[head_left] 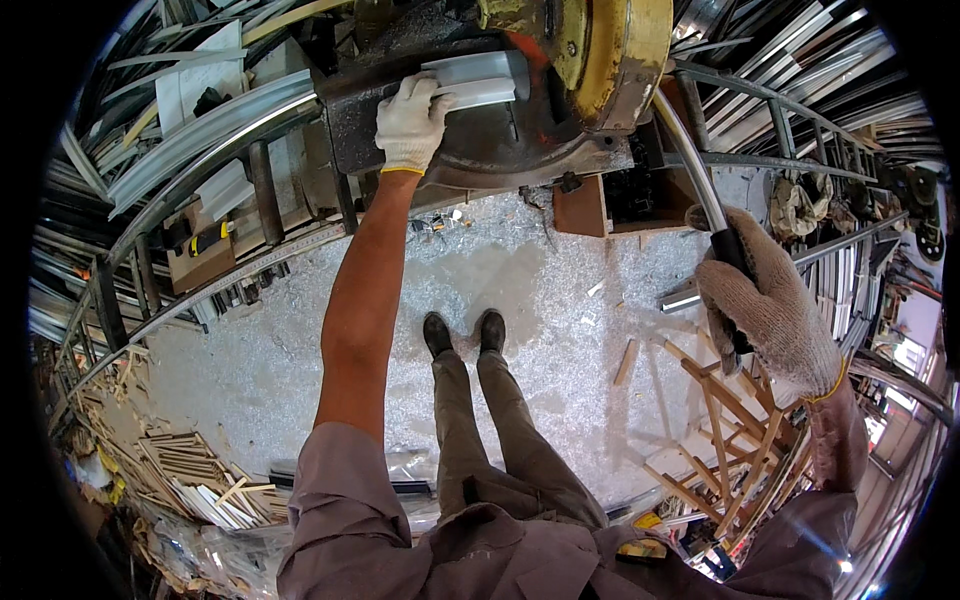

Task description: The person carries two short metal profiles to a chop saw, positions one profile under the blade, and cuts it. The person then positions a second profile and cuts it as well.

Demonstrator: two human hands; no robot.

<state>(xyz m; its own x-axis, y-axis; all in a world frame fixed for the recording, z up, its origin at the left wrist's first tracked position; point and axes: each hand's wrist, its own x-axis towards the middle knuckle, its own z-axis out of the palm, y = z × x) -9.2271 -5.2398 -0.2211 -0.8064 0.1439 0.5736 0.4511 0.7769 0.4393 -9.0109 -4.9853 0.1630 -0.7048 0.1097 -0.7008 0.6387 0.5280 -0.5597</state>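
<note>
My left hand (410,122), in a white knit glove, presses down on a silver aluminium profile (478,80) lying on the dark bed of a cut-off saw (470,150). The saw's yellow blade guard (600,50) sits just right of the profile. My right hand (770,305), in a grey knit glove, is closed round the black grip of the saw's long curved metal lever (690,170), which runs up toward the guard. My legs and dark shoes (465,332) stand below the saw.
Silvery metal shavings (300,350) cover the floor. Long aluminium profiles (200,130) lie on a frame at left, more are stacked at upper right (800,60). Wooden strips (200,480) are piled at lower left, and a wooden lattice frame (730,440) stands at right.
</note>
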